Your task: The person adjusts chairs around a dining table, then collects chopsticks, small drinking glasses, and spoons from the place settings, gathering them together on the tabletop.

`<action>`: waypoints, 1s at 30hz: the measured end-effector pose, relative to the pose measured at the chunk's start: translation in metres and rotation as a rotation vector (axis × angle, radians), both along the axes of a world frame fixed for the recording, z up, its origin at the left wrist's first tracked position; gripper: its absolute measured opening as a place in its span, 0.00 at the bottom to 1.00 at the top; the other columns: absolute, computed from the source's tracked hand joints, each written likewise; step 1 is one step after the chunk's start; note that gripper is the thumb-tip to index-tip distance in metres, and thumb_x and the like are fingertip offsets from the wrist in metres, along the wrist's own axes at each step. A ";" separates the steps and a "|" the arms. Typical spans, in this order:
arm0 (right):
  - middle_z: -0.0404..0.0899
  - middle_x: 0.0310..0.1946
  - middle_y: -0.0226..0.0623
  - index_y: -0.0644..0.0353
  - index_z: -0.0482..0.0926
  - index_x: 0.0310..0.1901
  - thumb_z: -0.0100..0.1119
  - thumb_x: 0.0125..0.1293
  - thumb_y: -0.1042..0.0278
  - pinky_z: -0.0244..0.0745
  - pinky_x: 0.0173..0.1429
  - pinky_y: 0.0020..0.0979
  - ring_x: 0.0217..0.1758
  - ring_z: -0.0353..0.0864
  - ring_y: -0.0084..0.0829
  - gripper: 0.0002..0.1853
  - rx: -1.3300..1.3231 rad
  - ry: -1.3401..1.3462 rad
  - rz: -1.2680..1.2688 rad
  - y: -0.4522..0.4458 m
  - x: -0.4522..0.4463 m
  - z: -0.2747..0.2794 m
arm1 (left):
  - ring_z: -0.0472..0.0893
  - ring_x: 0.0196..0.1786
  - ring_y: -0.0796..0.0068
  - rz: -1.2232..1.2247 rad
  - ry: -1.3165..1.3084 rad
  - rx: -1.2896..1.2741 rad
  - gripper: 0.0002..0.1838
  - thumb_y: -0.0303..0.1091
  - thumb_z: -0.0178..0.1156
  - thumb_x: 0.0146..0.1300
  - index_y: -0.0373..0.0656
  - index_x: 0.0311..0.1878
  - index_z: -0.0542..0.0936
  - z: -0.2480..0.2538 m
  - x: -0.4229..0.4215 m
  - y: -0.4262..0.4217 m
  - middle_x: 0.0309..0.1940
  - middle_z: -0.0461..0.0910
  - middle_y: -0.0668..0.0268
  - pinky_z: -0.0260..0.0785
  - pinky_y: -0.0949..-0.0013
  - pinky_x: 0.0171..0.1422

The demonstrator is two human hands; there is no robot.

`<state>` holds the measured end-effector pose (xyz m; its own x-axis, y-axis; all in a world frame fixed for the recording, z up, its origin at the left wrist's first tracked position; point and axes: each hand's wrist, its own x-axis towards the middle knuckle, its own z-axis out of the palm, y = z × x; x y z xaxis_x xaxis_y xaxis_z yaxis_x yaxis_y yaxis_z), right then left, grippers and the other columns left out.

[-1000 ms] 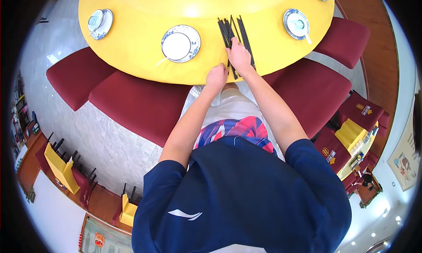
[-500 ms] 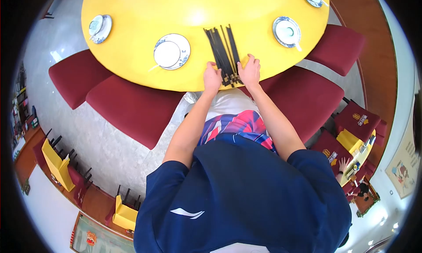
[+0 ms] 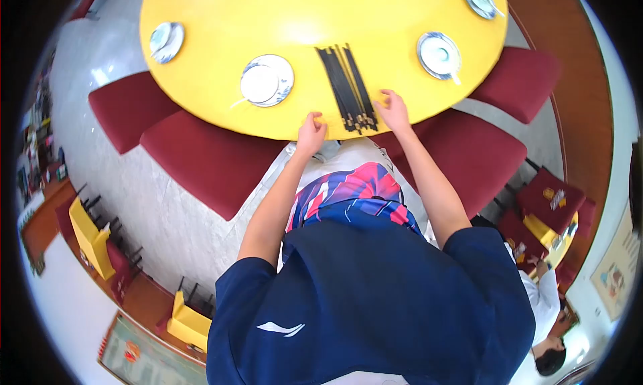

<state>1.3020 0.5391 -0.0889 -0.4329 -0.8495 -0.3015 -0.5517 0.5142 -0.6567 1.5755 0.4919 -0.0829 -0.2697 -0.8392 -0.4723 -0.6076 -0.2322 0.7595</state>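
My fingers have just come away from the chopsticks (image 3: 345, 87): a moment ago both hands pressed in along their sides, and now neither touches them. The sticks, which lay crossed and splayed earlier, now make a tighter bundle that stands its ground without me. They lie on the yellow cloth (image 3: 207, 84) close to the table's near edge, between my hands, slanting a little so that the far ends lean to my left.

My left hand (image 3: 311, 134) is just off the bundle's left side, fingers loosely curled, thumb and forefinger parted, nothing in them. My right hand (image 3: 395, 112) is just beyond the other side, a bit farther up, thumb and forefinger spread wider, also holding nothing.

The sticks are slim, straight and matt black, with gold-brown bands at the near ends. Those ends are ragged, some poking out past others, and thin slits of yellow show between a few shafts. I judge the bundle is gathered but not evened at the tips; smooth, narrow sticks like these could roll apart if nudged.

The cloth is smooth and glossy where light hits it. To my left a round white bowl (image 3: 259, 84) rests on a blue-patterned plate (image 3: 287, 79), a pale spoon (image 3: 239, 103) jutting out. On my right, another blue-rimmed plate (image 3: 424, 50) carries a pale green piece, perhaps glass. Plush maroon chairs (image 3: 209, 159) stand around the curved edge.
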 end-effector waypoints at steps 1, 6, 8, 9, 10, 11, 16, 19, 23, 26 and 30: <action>0.78 0.40 0.50 0.61 0.76 0.55 0.68 0.57 0.55 0.76 0.50 0.42 0.42 0.79 0.45 0.27 0.026 -0.045 -0.023 0.003 -0.005 -0.001 | 0.83 0.33 0.62 -0.004 0.005 0.019 0.19 0.30 0.61 0.61 0.39 0.55 0.74 -0.003 0.018 0.007 0.26 0.80 0.58 0.74 0.61 0.41; 0.74 0.48 0.53 0.61 0.72 0.58 0.67 0.58 0.62 0.72 0.59 0.44 0.53 0.75 0.51 0.27 -0.109 0.189 0.226 -0.019 0.012 0.029 | 0.81 0.29 0.77 0.295 0.085 0.142 0.17 0.29 0.61 0.62 0.38 0.54 0.74 0.000 0.104 0.047 0.27 0.82 0.62 0.73 0.71 0.36; 0.73 0.50 0.52 0.62 0.72 0.58 0.66 0.57 0.64 0.70 0.61 0.45 0.56 0.73 0.51 0.27 -0.211 0.136 0.339 -0.052 0.053 0.060 | 0.81 0.31 0.77 0.370 0.111 0.158 0.16 0.28 0.58 0.64 0.38 0.54 0.74 0.020 0.123 0.058 0.30 0.83 0.62 0.74 0.72 0.37; 0.73 0.50 0.51 0.62 0.72 0.57 0.66 0.57 0.65 0.70 0.62 0.44 0.57 0.73 0.50 0.26 -0.207 0.099 0.428 -0.070 0.076 0.071 | 0.82 0.33 0.77 0.434 0.144 0.171 0.14 0.28 0.56 0.67 0.38 0.55 0.74 0.029 0.130 0.063 0.33 0.84 0.63 0.75 0.73 0.37; 0.73 0.51 0.49 0.60 0.73 0.58 0.66 0.56 0.65 0.71 0.61 0.43 0.57 0.73 0.48 0.27 -0.317 0.126 0.515 -0.086 0.098 0.074 | 0.82 0.34 0.78 0.460 0.141 0.181 0.15 0.28 0.55 0.67 0.38 0.55 0.74 0.038 0.133 0.066 0.35 0.84 0.62 0.75 0.74 0.38; 0.72 0.53 0.49 0.57 0.71 0.62 0.65 0.59 0.64 0.70 0.63 0.41 0.59 0.72 0.48 0.28 -0.248 0.079 0.540 -0.103 0.123 0.080 | 0.82 0.34 0.78 0.464 0.140 0.181 0.15 0.28 0.55 0.67 0.38 0.55 0.74 0.043 0.136 0.069 0.35 0.84 0.62 0.75 0.74 0.38; 0.71 0.55 0.48 0.49 0.73 0.62 0.65 0.59 0.61 0.74 0.59 0.42 0.58 0.74 0.47 0.27 -0.294 0.195 0.669 -0.182 0.220 0.080 | 0.80 0.35 0.80 0.494 0.381 0.212 0.13 0.26 0.55 0.67 0.37 0.54 0.74 0.061 0.138 0.063 0.33 0.83 0.63 0.72 0.76 0.40; 0.72 0.54 0.47 0.46 0.75 0.60 0.66 0.58 0.61 0.77 0.55 0.44 0.57 0.75 0.46 0.26 -0.181 0.305 0.729 -0.199 0.249 0.075 | 0.81 0.34 0.80 0.257 0.273 0.123 0.11 0.26 0.56 0.66 0.37 0.51 0.77 0.089 0.156 0.037 0.32 0.83 0.64 0.73 0.74 0.39; 0.74 0.52 0.47 0.47 0.77 0.57 0.66 0.57 0.61 0.78 0.53 0.46 0.55 0.75 0.47 0.24 -0.113 0.273 0.746 -0.212 0.256 0.054 | 0.80 0.35 0.82 0.142 0.304 0.052 0.10 0.27 0.55 0.69 0.37 0.51 0.77 0.112 0.189 0.001 0.33 0.83 0.66 0.74 0.76 0.42; 0.74 0.50 0.48 0.50 0.78 0.56 0.66 0.57 0.63 0.76 0.56 0.45 0.54 0.75 0.48 0.23 -0.283 0.142 0.458 -0.195 0.245 0.088 | 0.80 0.34 0.80 0.175 0.257 -0.056 0.09 0.25 0.56 0.68 0.37 0.50 0.79 0.133 0.217 -0.016 0.32 0.83 0.64 0.74 0.74 0.40; 0.74 0.50 0.50 0.56 0.77 0.57 0.66 0.57 0.66 0.73 0.60 0.43 0.54 0.75 0.49 0.24 -0.280 0.300 0.269 -0.167 0.200 0.084 | 0.80 0.34 0.80 0.200 0.158 -0.193 0.09 0.24 0.55 0.68 0.38 0.49 0.79 0.129 0.253 -0.022 0.31 0.83 0.64 0.74 0.74 0.39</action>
<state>1.5019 0.3726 -0.0053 -0.2195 -0.9738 0.0588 -0.8270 0.1537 -0.5408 1.8285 0.4701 0.0464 -0.1474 -0.9529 -0.2650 -0.4355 -0.1780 0.8824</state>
